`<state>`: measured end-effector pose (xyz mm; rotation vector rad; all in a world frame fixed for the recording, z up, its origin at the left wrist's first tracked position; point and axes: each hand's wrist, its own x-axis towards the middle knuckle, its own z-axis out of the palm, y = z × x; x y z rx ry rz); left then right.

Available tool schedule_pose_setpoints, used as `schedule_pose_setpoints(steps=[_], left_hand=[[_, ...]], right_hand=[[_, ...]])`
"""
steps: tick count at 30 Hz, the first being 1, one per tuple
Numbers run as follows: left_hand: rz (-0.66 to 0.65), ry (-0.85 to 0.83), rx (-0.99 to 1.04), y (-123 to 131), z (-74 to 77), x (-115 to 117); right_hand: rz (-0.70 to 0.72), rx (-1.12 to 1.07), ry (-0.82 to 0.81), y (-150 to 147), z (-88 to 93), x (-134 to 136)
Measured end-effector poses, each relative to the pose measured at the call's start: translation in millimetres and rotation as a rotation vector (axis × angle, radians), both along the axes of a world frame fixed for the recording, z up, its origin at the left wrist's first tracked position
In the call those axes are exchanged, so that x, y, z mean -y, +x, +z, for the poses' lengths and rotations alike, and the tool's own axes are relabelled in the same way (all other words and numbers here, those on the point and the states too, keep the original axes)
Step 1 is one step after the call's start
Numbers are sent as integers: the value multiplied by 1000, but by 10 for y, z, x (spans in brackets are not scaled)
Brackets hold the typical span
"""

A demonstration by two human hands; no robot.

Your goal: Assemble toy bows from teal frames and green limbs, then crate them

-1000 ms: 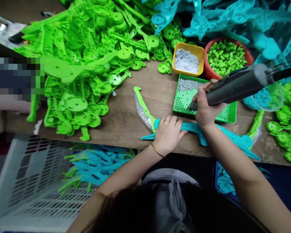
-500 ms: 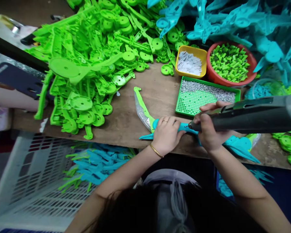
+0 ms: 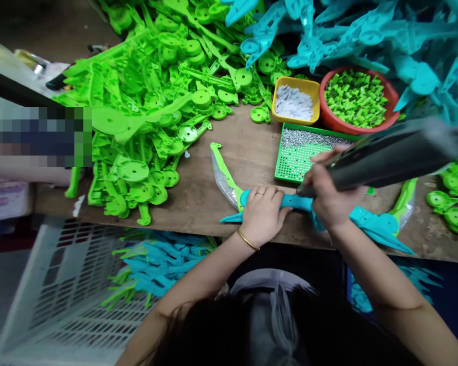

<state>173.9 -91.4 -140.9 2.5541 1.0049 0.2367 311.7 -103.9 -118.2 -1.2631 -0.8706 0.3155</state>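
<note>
Wooden bench [image 3: 248,152], front edge near the person. Big green parts pile [image 3: 148,96] covers its left and back; teal parts pile [image 3: 366,30] at back right. White crate [image 3: 61,284] below the bench on the left, with teal and green parts in it. Dark electric screwdriver [image 3: 397,157] comes in from the right and is blurred. Right hand [image 3: 328,198] grip is clenched around its front end, tip down on the teal part [image 3: 370,221]. The teal part lies flat along the bench's front edge. Left hand [image 3: 263,213] grip is curled over its left end, pressing it down. Red bowl [image 3: 328,119] of green bits, green tray [image 3: 290,162] of screws and yellow tub [image 3: 277,96] sit just behind the hands.
</note>
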Motion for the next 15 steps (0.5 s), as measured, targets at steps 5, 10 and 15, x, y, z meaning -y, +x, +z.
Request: schedule_pose_setpoints(steps=[5, 10, 15], left_hand=[[5, 32, 0, -5, -24, 2], [-17, 23, -5, -20, -21, -19], [-10, 21, -10, -21, -25, -17]], right_hand=[[-167, 34, 113, 221, -2, -333], [-166, 48, 68, 287, -236, -364], [-151, 39, 69, 295, -306, -320]])
